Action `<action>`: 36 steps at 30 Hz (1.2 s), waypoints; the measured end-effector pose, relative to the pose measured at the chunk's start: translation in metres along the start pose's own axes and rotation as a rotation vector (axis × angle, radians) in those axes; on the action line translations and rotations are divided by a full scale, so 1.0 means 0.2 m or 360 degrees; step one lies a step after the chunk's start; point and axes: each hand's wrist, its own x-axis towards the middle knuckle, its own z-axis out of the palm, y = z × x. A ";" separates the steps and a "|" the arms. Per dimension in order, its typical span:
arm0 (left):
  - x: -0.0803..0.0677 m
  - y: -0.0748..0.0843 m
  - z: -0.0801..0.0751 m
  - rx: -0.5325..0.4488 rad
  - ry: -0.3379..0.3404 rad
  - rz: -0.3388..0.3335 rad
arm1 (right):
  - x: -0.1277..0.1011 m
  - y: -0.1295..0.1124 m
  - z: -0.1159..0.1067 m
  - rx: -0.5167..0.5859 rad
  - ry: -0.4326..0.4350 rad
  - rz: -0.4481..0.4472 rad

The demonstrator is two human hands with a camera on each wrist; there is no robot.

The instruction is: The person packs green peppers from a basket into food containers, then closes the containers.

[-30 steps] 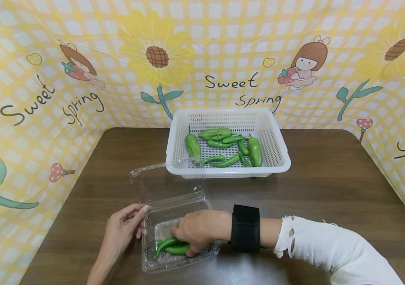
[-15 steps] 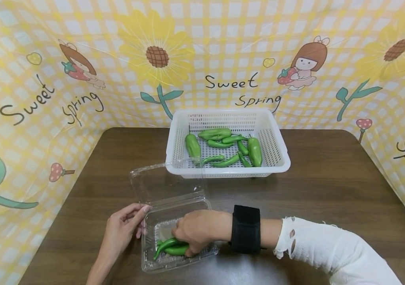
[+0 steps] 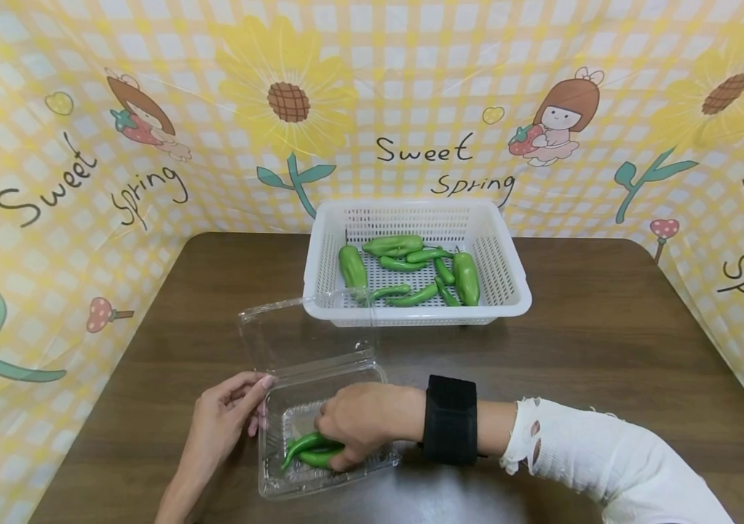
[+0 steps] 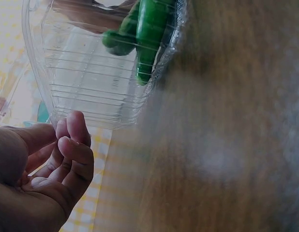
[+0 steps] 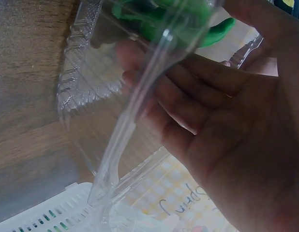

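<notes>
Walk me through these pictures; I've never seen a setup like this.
There is no machine here: a person works with a bare left hand and right hand. The wide picture comes from a camera on the head, looking forward and down; the other two come from cameras on the left and right wrists. On the brown table sit a white basket of green peppers and, nearer the person, a clear plastic container with its lid open. The left hand pinches the container's edge. The right hand reaches in over slim peppers; whether it grips one is hard to tell.
</notes>
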 end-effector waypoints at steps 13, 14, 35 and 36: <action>0.00 0.01 0.00 0.0013 -0.0001 0.0004 | 0.01 0.00 0.00 0.0035 0.0014 0.0007; 0.00 0.01 0.00 0.0010 0.0001 0.0001 | 0.01 0.00 0.00 0.0036 0.0017 0.0006; 0.00 0.01 0.01 -0.0027 0.0017 -0.0026 | -0.01 0.03 -0.01 0.0021 0.0056 0.0086; 0.00 0.01 0.01 -0.0025 0.0016 -0.0025 | -0.02 0.04 -0.02 0.0018 0.0068 0.0092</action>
